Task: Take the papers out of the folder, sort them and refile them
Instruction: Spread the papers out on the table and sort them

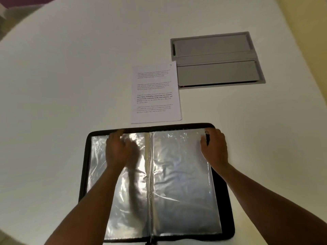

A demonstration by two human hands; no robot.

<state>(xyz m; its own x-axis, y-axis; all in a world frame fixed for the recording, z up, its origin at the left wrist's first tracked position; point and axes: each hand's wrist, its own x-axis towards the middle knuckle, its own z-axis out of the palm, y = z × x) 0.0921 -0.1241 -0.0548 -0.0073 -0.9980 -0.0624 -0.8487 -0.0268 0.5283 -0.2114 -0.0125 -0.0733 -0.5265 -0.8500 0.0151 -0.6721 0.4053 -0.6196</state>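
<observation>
Directly beyond the open folder (228, 200), just past its far edge, lay the papers (155, 94), long axis running away from the person, nearer the left hand (117, 149). That hand rested blurred on the left sleeve, its grasp unclear. The right hand (215, 147) pinched the right sleeve's top corner, both arms outstretched.

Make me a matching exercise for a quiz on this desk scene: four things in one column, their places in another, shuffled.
Things:
1. White printed paper stack
2. Grey metal hatch
3. Left hand
4. Right hand

Places:
A. At the top right corner of the open black zip folder
B. Set into the white table, far right
C. On the left clear plastic sleeve
D. On the table just beyond the folder

Pairs: 1-D, 2-B, 3-C, 4-A
</observation>
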